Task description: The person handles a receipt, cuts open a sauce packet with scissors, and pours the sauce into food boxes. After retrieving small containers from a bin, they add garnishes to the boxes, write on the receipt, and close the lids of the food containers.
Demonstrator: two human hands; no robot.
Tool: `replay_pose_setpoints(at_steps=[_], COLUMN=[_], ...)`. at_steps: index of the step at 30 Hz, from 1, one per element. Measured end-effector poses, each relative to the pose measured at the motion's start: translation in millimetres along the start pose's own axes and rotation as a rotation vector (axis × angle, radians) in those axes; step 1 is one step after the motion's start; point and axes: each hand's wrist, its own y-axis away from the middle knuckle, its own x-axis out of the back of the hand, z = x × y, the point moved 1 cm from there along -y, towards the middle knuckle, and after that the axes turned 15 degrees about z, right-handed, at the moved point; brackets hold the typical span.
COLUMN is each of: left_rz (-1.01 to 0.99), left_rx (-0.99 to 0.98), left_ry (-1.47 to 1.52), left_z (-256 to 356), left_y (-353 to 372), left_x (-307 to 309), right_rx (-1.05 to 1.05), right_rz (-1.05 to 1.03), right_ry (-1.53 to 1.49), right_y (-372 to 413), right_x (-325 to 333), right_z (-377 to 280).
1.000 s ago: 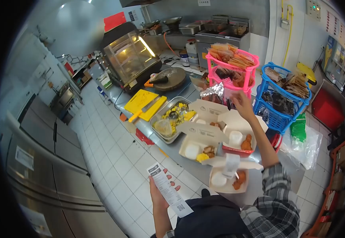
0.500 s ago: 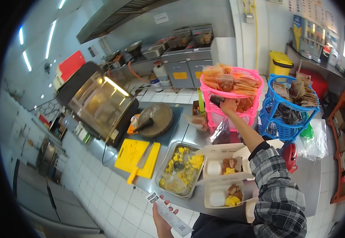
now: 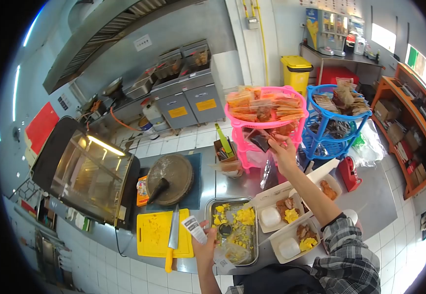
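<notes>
Dark packet in right hand, pink basket holding sachets

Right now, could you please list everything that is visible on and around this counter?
takeaway boxes: three, white, open, counter right
metal tray: one, silver, counter middle
cutting board: one, yellow, counter left
knife: one, yellow handle, on the board
mortar: one, grey, behind the board
pink rack: one, holds packets
blue rack: one, beside the pink
left hand: holds white receipt
right hand: holds dark packet
</notes>
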Motion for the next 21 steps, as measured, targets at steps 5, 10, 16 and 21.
replay_pose_setpoints(at_steps=[5,10,16,21], left_rz=[-0.153,-0.037,-0.152,-0.398], left_rx=[-0.53,-1.291,-1.314,-0.937], left_ry=[-0.137,-0.205,-0.239,-0.402], left_z=[11,46,42,78], left_y=[-18,-39,-98,-103], left_x=[-77,-190,-209,-206], right_rx=[0.311,0.4,0.198,0.256], right_rz=[-0.124,-0.383,-0.531,-0.657], right_ry=[0.259,0.355,0.364,0.419], right_y=[32,38,14,13], right_x=[9,-19,-19,-8], right_z=[-35,-46,-44,-18])
